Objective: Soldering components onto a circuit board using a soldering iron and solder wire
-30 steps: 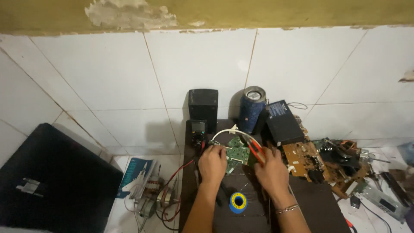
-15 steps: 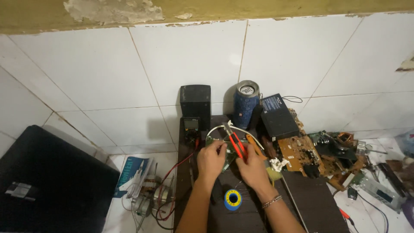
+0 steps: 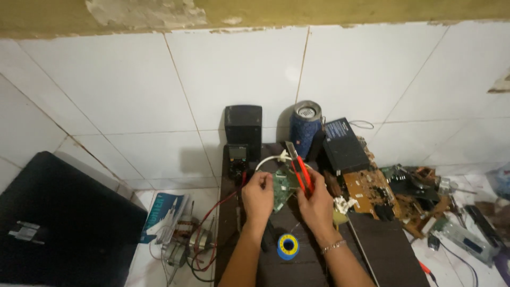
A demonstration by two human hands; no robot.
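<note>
Head view, looking down on a dark worktop [image 3: 372,250] set against a white tiled wall [image 3: 239,79]. Left hand [image 3: 258,195] holds the left edge of a small green circuit board [image 3: 283,186], fingers curled and pinching it. Right hand [image 3: 316,199] sits just right of the board, fingers closed round the red handles of a pair of pliers [image 3: 299,169]; the metal tip points up toward the rear edge of the worktop. Board lies between the two hands, near the middle of the worktop, tilted. A white wire [image 3: 267,160] arcs from the top of the board.

At the rear edge: black multimeter [image 3: 237,158] with a red lead [image 3: 220,204] trailing off the left edge, black box-shaped speaker [image 3: 243,125] behind it, blue cylindrical speaker [image 3: 304,127], black rectangular battery block [image 3: 345,144]. Blue and yellow roll of tape [image 3: 287,246] lies near the front edge, between the forearms. Brown circuit boards [image 3: 372,191] are heaped toward the right edge. Metal bracelet [image 3: 333,246] on the right wrist. Black laptop [image 3: 58,223] sits on the floor, well apart to the left.
</note>
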